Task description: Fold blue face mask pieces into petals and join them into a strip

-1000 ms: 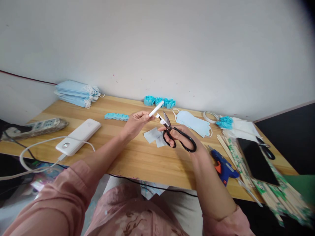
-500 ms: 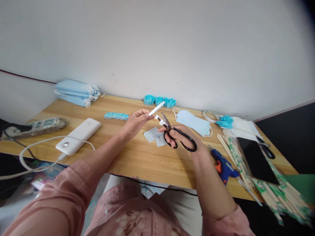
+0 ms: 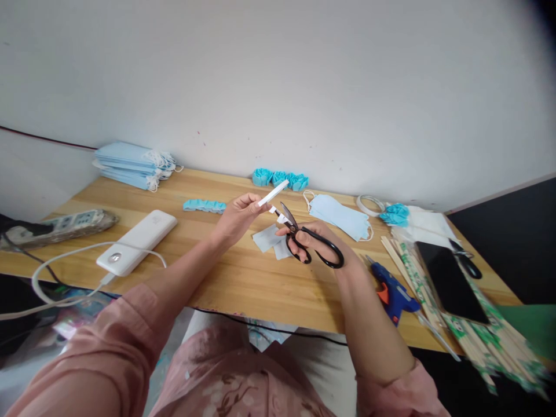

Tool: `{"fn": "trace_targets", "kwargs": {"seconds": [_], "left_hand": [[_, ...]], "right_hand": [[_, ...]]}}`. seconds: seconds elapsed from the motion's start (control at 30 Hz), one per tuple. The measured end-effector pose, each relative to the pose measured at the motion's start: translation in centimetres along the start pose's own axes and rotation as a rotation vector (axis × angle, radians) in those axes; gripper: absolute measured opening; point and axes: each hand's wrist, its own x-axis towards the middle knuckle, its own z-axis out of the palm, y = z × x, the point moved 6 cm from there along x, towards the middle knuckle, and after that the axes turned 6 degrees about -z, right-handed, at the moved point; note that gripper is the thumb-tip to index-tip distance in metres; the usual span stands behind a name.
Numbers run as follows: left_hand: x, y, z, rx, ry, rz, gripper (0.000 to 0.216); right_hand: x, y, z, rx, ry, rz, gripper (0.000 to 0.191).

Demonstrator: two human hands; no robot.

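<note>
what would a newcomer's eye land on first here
Above the table, the left hand pinches a white strip while the right hand holds black scissors, blades open at the strip's end. Then the stack of blue masks at the back left, and the blue glue gun near the right front edge.

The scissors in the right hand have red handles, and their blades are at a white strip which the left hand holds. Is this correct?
Not quite. The head view shows the scissors have black handles, not red. The rest stands: the right hand holds them, blades at the white strip in the left hand.
</note>
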Motion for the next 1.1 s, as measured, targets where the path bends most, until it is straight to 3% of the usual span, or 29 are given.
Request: {"fn": "trace_targets", "kwargs": {"seconds": [0.5,1.1], "left_hand": [[-0.1,-0.4,0.3,0.037,0.001,-0.026,0.037],[0.3,-1.0,-0.4,-0.002,0.027,-0.008,0.027]], "right_hand": [[0.1,0.1,0.2,0.004,-0.022,-0.001,0.06],[0.2,0.0,0.4,0.016,-0.01,0.01,0.06]]}}
